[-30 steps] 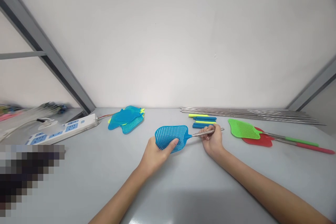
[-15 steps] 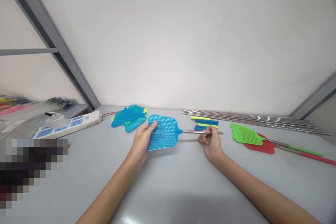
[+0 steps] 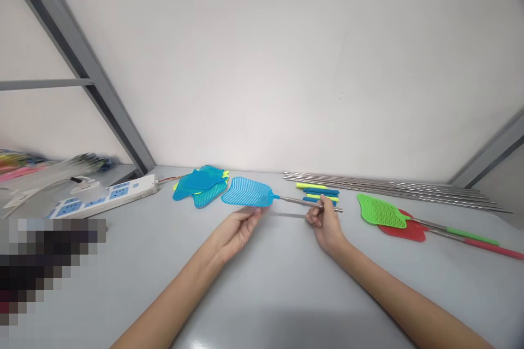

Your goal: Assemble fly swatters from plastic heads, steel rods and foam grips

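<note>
My right hand (image 3: 326, 224) is closed around the metal rod of a blue fly swatter (image 3: 248, 192), with the rod's bare end sticking out past the fingers. The swatter is held above the table, its mesh head tilted and pointing left. Below the head is my left hand (image 3: 235, 234), fingers loosely stretched toward its lower edge; the fingertips are partly hidden there and do not visibly grip it. Just behind my right hand lie several blue and yellow handle grips (image 3: 321, 191). A pile of blue and yellow swatter heads (image 3: 200, 184) lies to the left of the held swatter.
A green fly swatter (image 3: 382, 211) overlaps a red fly swatter (image 3: 405, 232) on the right. Several thin metal rods (image 3: 388, 185) lie along the wall. A white power strip (image 3: 110, 196) is at the left of the grey table (image 3: 262, 289). Metal frame posts stand at both sides.
My left hand has let go of the swatter head and moved below it. The head has turned to a flatter tilt, while my right hand keeps hold of the rod.
</note>
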`<state>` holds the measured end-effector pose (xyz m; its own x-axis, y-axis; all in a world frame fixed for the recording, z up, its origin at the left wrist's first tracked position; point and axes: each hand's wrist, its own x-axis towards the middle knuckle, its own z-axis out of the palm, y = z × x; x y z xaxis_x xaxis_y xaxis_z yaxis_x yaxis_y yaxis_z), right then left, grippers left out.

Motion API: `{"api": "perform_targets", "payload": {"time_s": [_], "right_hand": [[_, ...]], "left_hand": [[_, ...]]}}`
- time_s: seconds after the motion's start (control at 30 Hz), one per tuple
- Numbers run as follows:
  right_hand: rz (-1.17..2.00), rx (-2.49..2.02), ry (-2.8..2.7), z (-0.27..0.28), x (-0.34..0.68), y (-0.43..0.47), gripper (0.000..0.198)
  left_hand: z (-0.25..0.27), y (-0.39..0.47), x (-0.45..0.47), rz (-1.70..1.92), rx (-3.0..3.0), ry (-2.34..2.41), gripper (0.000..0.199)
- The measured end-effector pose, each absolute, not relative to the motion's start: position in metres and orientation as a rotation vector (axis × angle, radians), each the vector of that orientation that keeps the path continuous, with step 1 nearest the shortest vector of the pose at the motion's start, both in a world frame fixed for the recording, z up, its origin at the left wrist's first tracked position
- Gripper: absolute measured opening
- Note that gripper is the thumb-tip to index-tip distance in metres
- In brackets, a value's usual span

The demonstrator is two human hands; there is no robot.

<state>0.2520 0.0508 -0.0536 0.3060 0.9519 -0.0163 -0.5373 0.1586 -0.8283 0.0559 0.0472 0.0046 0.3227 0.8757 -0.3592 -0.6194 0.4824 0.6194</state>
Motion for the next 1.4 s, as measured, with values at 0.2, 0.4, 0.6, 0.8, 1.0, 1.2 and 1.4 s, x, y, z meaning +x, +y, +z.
{"api": "perform_targets", "payload": {"time_s": [0.2,0.4,0.6,0.8,1.0,1.2,1.4], "right_hand": [[1.22,-0.975,-0.848,-0.052,0.248,0.045,0.043],[1.259,-1.033,-1.12,-0.047,0.245,0.041,0.05],[1.273,-1.013,-1.362,-0.041,0.241,0.032,0.047],[1.135,-1.062,-1.341,-0.046,0.243,0.037,0.046],[0.715,-1.224,-1.207,-0.052,0.256,0.051,0.033],[0.588,-1.295,-1.254,-0.05,0.266,0.056,0.026],[0.598,-1.323,-1.329,-0.049,0.262,0.051,0.025]], "left_hand": [[-0.005,0.026,0.075,0.884,0.832,0.696,0.043],[-0.009,0.025,0.08,0.953,0.951,0.689,0.039],[-0.014,0.018,0.09,0.905,1.119,0.702,0.033],[-0.018,0.018,0.093,0.979,1.229,0.741,0.033],[-0.02,0.026,0.087,1.158,1.204,0.903,0.033],[-0.016,0.029,0.082,1.286,1.131,0.983,0.033],[-0.009,0.029,0.079,1.292,1.096,1.026,0.034]]}}
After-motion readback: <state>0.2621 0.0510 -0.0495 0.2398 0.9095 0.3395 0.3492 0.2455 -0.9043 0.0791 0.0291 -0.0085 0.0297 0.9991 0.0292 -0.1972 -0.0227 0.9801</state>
